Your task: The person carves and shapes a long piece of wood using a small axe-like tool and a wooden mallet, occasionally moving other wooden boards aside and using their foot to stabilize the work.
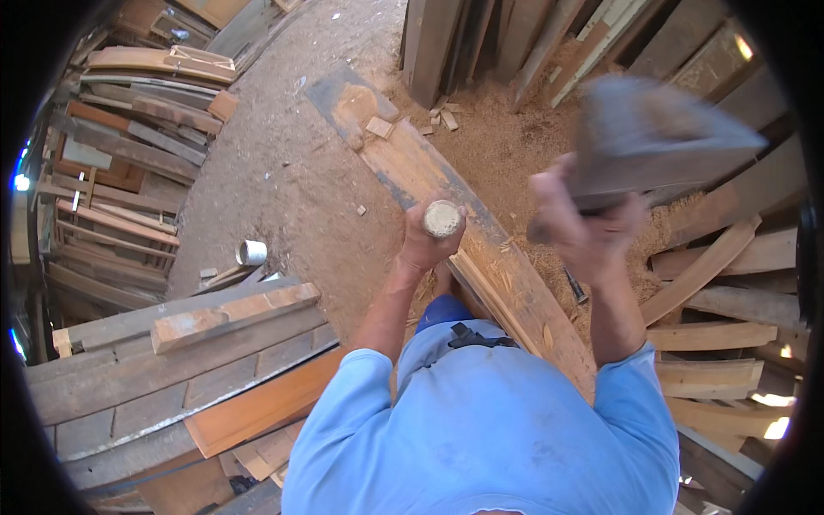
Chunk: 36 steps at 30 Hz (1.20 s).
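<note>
My left hand (421, 245) is wrapped round an upright chisel (442, 219). Only the round, pale butt of its handle shows; the blade is hidden beneath my fist. Under that hand a long wooden plank (502, 266) runs from far left to near right, with shavings and chips on its face. Up to the right, my right hand (592, 232) grips a wooden mallet (661, 146), its big dark head blurred by motion. The mallet is raised apart from the chisel.
A small wood block (379, 127) and sawdust lie at the plank's far end. A dark slim tool (577, 287) rests on the ground right of the plank. Stacked timber (129, 129) fills the left, boards (468, 51) stand at the back, and a white cup (251, 252) sits left.
</note>
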### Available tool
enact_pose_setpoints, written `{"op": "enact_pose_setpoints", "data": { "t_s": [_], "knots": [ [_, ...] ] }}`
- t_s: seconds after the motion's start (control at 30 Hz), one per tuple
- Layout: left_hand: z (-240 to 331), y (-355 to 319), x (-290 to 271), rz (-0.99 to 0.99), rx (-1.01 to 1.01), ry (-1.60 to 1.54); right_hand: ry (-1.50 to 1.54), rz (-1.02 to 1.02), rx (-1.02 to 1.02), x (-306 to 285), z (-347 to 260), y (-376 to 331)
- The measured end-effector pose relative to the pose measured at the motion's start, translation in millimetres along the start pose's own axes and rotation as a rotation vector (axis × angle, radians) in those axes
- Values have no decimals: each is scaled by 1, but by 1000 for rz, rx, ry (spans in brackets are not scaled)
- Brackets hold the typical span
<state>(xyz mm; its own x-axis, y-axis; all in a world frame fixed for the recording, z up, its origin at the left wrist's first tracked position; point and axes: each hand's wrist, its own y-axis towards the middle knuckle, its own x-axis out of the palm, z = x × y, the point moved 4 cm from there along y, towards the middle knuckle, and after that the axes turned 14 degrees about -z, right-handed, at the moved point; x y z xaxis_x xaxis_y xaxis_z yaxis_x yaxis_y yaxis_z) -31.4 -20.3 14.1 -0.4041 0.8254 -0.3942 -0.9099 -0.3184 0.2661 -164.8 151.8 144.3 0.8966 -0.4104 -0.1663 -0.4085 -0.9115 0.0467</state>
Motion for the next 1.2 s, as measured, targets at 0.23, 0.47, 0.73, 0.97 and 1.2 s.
{"op": "enact_pose_setpoints", "data": {
  "t_s": [0.23,0.47,0.73,0.97,1.2],
  "knots": [
    [-3,-11,-15,82,30,143,-542,-126,139,14,23,0],
    [-73,46,-77,348,-399,-299,93,-15,186,45,97,-65],
    [103,39,8,-156,337,62,523,61,287,28,149,-103],
    [97,-48,160,-609,564,330,978,61,452,16,191,-107],
    [49,-63,153,-1107,135,366,-196,-142,824,-34,278,-138]
  ]
}}
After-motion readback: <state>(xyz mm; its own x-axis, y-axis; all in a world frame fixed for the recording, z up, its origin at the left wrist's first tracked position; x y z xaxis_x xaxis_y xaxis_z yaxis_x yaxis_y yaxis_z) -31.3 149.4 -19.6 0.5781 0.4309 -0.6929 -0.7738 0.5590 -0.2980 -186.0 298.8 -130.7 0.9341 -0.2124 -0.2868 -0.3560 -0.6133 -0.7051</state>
